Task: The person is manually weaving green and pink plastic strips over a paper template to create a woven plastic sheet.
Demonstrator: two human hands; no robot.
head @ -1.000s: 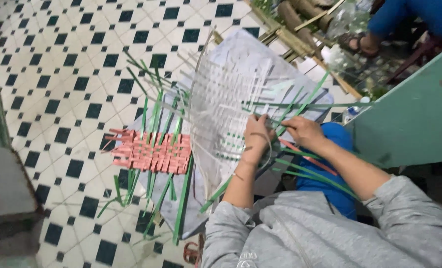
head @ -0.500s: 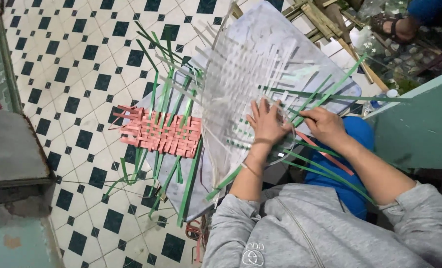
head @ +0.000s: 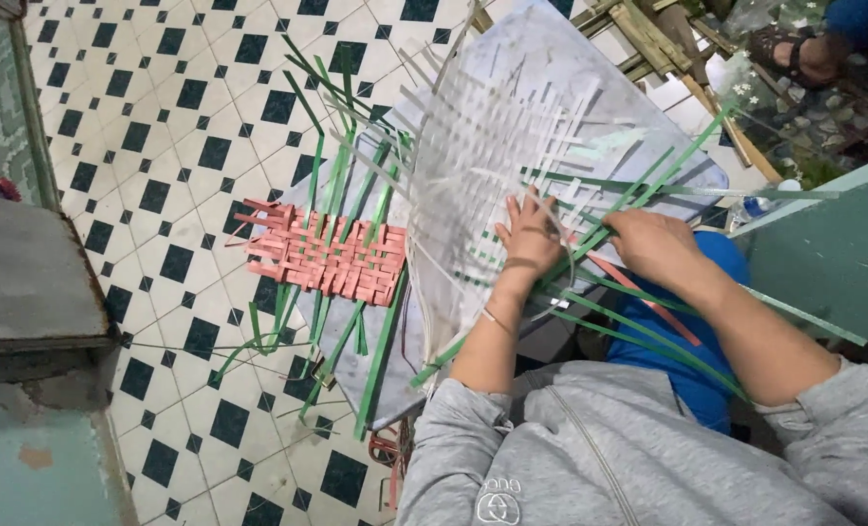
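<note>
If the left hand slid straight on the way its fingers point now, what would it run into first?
The left hand lies flat on the woven mat of translucent white strips, fingers pointing up the frame. Going on, it would likely just cross more of that white weave; nothing else seems to lie in that line, though depth is unclear.

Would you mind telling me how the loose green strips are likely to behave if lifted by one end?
The green strips look thin and long, so they would probably droop and weigh little. Several already bow and splay past the left hand, suggesting springy flex rather than stiffness.
</note>
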